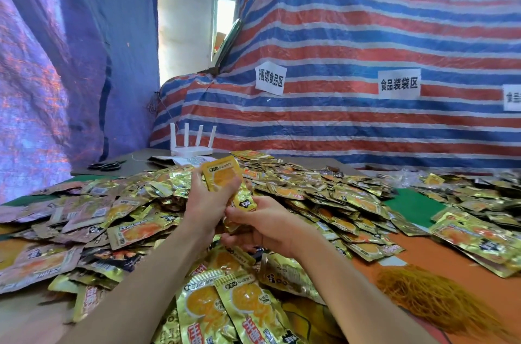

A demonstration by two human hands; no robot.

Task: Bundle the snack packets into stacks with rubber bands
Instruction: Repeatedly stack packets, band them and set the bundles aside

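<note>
The left hand (pixel 205 204) holds a yellow packet (pixel 222 174) upright above the middle of the table, fingers curled round its lower half. The face with an orange picture is turned toward the camera. The right hand (pixel 267 224) is just to the right and touching it. Its thumb and bent fingers pinch a second packet (pixel 244 201), gold with a black mark, directly below the first. The two may belong to one stack, but the hands hide the join.

A pile (pixel 310 197) of gold packets spreads left, right and near across the table (pixel 439 252) (their print is too blurred to read). A tangle of yellowish bands (pixel 431 297) lies near right, beside the right forearm.

Far back stands a white router (pixel 191 143) with four antennas, and scissors (pixel 105 165) lie to its left. Behind hangs a red, blue and white striped tarp (pixel 366 33) with paper signs: 捆绑食品区 (pixel 270 78), 食品装袋区 (pixel 399 83), and a third cut off at the right edge.
</note>
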